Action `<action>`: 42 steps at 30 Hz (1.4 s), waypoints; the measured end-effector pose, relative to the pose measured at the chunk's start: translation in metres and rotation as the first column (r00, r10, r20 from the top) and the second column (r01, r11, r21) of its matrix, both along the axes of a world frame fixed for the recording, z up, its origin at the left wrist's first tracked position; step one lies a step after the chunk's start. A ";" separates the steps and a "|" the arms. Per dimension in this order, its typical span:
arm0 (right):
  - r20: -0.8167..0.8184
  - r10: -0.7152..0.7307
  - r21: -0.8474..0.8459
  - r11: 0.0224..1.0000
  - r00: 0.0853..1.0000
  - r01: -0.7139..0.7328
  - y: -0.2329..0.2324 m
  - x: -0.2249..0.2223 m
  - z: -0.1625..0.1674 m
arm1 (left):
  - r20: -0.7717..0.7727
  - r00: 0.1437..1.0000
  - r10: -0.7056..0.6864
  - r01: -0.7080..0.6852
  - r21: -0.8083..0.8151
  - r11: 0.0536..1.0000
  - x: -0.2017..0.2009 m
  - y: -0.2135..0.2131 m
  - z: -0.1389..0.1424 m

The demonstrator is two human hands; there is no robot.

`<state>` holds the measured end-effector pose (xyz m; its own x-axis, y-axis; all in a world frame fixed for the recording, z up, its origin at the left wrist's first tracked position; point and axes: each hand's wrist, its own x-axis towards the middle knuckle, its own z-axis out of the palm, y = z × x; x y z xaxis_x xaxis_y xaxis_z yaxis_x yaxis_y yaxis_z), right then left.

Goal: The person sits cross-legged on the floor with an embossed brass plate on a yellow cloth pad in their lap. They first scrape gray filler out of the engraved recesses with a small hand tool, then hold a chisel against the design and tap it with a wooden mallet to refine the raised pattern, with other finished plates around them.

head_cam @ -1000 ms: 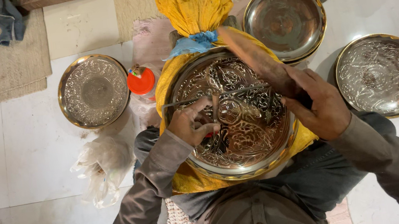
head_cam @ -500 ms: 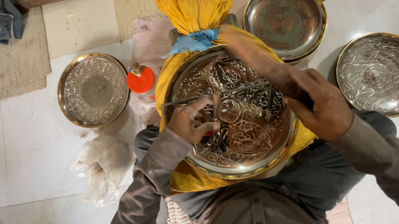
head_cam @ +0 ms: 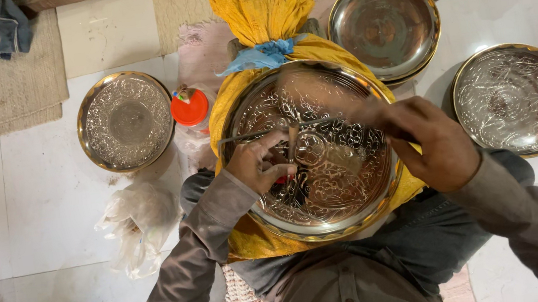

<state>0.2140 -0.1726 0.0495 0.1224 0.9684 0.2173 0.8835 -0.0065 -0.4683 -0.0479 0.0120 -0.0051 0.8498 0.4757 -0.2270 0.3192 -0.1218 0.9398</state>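
My left hand (head_cam: 259, 167) is pinched tight around a thin metal punch (head_cam: 292, 143), its tip set down on the engraved brass tray (head_cam: 327, 185) that sits in my lap on a yellow cloth bundle (head_cam: 260, 10). My right hand (head_cam: 433, 142) is clenched on a hammer handle; the hammer (head_cam: 316, 91) itself shows only as a blur above the tray, so I can't make out its head. A slim rod-like tool (head_cam: 250, 135) lies across the tray's upper left.

To do this well, I judge, the punch wants to stand firm on the line of the pattern, fingers low and steady, with the blow landing square on its top so the tip doesn't skid across the relief.

Now the dishes around me. The engraved tray on the floor at left (head_cam: 125, 120) holds nothing. The plain smooth tray (head_cam: 384, 26) beyond the bundle is bare too, and appears to rest on another. The engraved tray at right (head_cam: 514, 99) is also empty. A small bottle with an orange cap (head_cam: 190, 107) stands just beside the bundle; what's inside I can't tell. A crumpled clear plastic bag (head_cam: 138, 220) lies near my left elbow.
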 end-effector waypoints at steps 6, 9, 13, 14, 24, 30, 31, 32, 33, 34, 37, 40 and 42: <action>-0.164 -0.009 0.018 1.000 0.986 0.012 -0.003 0.000 -0.006 | -0.015 1.000 0.011 -0.013 -0.089 0.996 0.002 0.000 0.004; -0.094 -0.013 0.023 1.000 0.995 0.016 -0.005 0.000 -0.006 | -0.002 1.000 -0.024 0.024 -0.006 1.000 0.003 0.002 0.005; -0.348 -0.117 0.048 0.989 0.930 0.142 -0.006 0.000 -0.005 | 0.026 1.000 -0.015 0.015 -0.015 1.000 0.002 0.002 0.002; -0.244 -0.083 0.064 0.993 0.966 0.101 -0.007 -0.001 -0.006 | 0.030 0.999 -0.016 0.017 -0.030 0.999 0.003 0.002 0.000; -0.104 -0.052 0.003 0.999 0.993 0.052 -0.012 -0.003 -0.014 | 0.040 0.998 -0.045 0.047 -0.053 0.998 0.001 0.004 -0.001; 0.016 -0.058 0.018 0.998 0.998 0.058 -0.010 -0.005 -0.007 | 0.021 0.997 -0.075 0.076 -0.027 0.997 0.003 0.006 -0.001; 0.157 -0.028 0.010 1.000 0.987 0.027 -0.010 -0.005 -0.006 | 0.050 0.996 -0.074 0.075 -0.005 0.997 0.003 0.006 -0.001; -0.014 -0.065 0.036 0.997 0.998 0.065 -0.010 -0.005 -0.006 | 0.080 0.994 -0.074 0.073 0.019 0.997 0.003 0.006 0.000; -0.185 -0.095 0.048 0.993 0.978 0.105 -0.010 -0.005 -0.006 | 0.109 0.991 -0.075 0.071 0.036 0.997 0.002 0.005 0.001; -0.352 -0.118 0.049 0.988 0.929 0.144 -0.011 -0.004 -0.007 | 0.070 0.995 -0.070 0.071 -0.013 0.997 0.002 0.005 0.002; 0.163 -0.010 0.063 0.998 0.987 0.000 -0.014 -0.002 -0.010 | 0.012 0.997 -0.074 0.075 -0.068 0.995 0.001 0.004 0.006; -0.300 -0.164 0.004 0.985 0.940 0.174 -0.018 0.000 -0.014 | 0.080 0.993 -0.091 0.094 -0.034 0.995 0.001 0.003 0.009; -0.288 -0.153 0.014 0.986 0.945 0.164 -0.018 -0.001 -0.016 | 0.132 0.987 -0.087 0.101 -0.105 0.989 0.002 0.004 0.009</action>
